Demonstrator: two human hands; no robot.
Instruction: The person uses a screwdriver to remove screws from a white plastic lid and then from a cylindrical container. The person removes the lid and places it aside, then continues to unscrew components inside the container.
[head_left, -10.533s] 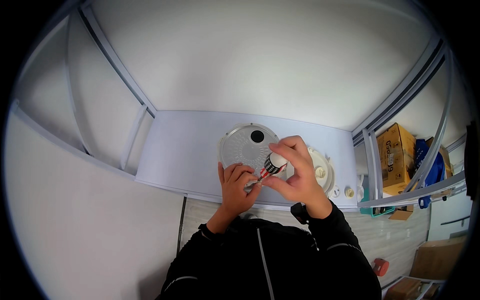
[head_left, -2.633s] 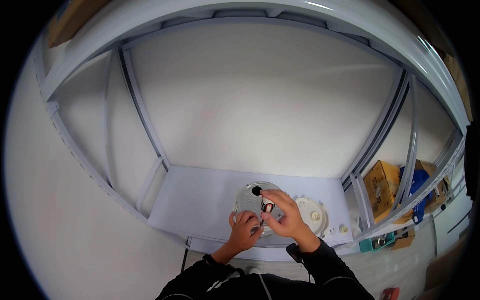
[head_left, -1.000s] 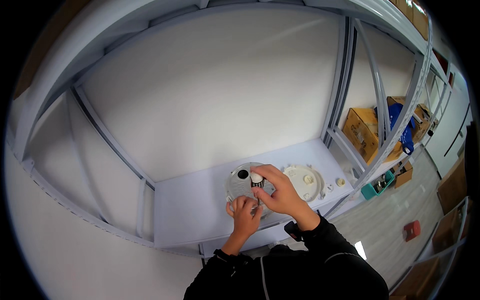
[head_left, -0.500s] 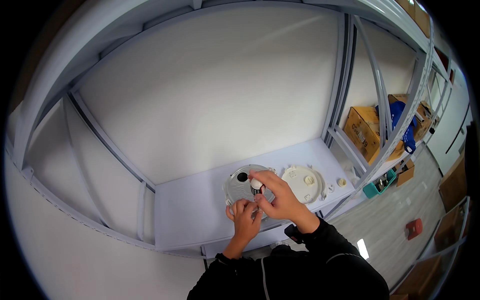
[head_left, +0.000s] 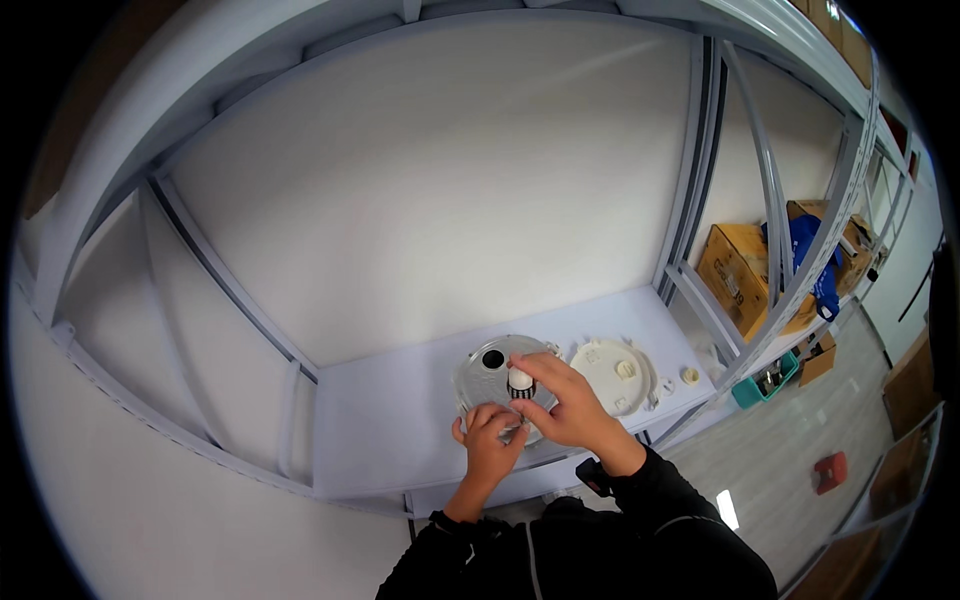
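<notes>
My right hand (head_left: 575, 405) is closed on a small cylindrical part (head_left: 521, 380) with a white rounded top and a black-and-white ribbed lower section. It is pinched between thumb and fingers, upright, over a round grey, shiny housing (head_left: 470, 385). That housing has a round black spot (head_left: 493, 359) toward its far side. At the housing's near edge is my left hand (head_left: 490, 445), fingers curled and thumb drawn in toward them. What lies between those fingers is too small to make out.
Right of the housing lies a round cream cover (head_left: 600, 385) with fittings inside, beside a small cream ring (head_left: 690, 376). The white shelf (head_left: 375, 420) has metal uprights (head_left: 690, 170). Cardboard boxes (head_left: 735, 275), a teal bin (head_left: 750, 392) and a red stool (head_left: 830, 472) are farther right.
My right fingers have shifted on the ribbed part, and more of it shows. The left hand has drawn slightly apart from the right. The whole view has shifted a little.
</notes>
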